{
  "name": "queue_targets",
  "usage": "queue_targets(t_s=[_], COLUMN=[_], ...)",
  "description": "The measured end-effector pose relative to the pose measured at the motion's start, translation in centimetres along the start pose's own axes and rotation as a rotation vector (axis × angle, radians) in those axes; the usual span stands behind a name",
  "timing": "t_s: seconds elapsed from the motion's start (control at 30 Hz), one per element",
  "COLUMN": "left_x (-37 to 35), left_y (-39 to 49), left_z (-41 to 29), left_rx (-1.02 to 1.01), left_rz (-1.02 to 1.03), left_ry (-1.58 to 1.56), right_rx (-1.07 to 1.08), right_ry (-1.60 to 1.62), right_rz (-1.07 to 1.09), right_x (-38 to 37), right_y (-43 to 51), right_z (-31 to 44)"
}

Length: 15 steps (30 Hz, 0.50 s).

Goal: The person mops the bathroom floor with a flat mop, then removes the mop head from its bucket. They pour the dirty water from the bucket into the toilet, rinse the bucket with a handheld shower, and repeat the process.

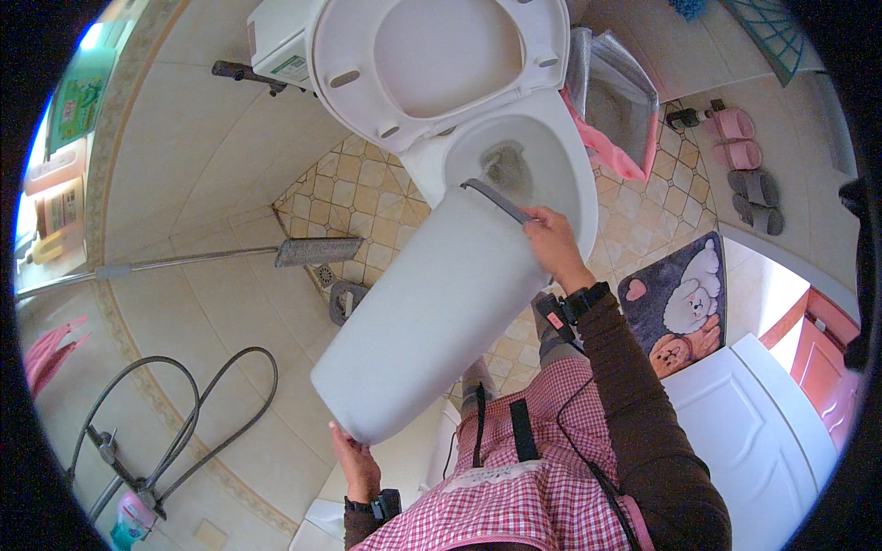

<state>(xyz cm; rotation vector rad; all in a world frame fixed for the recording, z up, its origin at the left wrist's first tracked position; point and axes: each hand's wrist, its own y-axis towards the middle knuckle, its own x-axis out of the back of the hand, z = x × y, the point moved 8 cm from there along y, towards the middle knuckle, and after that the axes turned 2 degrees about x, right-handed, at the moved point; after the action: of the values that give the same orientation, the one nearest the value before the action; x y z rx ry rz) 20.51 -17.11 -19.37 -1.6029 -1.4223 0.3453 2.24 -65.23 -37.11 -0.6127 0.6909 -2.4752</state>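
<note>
A tall light-grey plastic bin is tilted, its mouth with a dark grey rim over the bowl of a white toilet. My right hand grips that rim on its right side. At the lower end, my left hand supports the bin's base, its fingers partly hidden beneath. The toilet seat is raised, and murky water shows in the bowl. What is inside the bin cannot be seen.
Right of the toilet stands an open bin with a pink bag. A flat mop leans at the left, near a floor drain. A dog-patterned mat lies by the doorway; a shower hose loops at lower left. Slippers hang on the right wall.
</note>
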Motion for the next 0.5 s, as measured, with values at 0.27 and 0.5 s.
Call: queue_targets(t_s=[0.27, 0.5], left_x=[-1.1, -2.4], left_y=[-2.2, -4.4], left_z=[-2.8, -6.0], left_rx=[-0.158, -0.350], left_rz=[-0.133, -0.096], left_ry=[0.018, 0.056], right_rx=[0.014, -0.020], right_ry=[0.087, 0.245], right_rz=[-0.042, -0.082], right_x=[1.3, 2.9], right_y=[1.0, 0.9], right_z=[-1.4, -2.3])
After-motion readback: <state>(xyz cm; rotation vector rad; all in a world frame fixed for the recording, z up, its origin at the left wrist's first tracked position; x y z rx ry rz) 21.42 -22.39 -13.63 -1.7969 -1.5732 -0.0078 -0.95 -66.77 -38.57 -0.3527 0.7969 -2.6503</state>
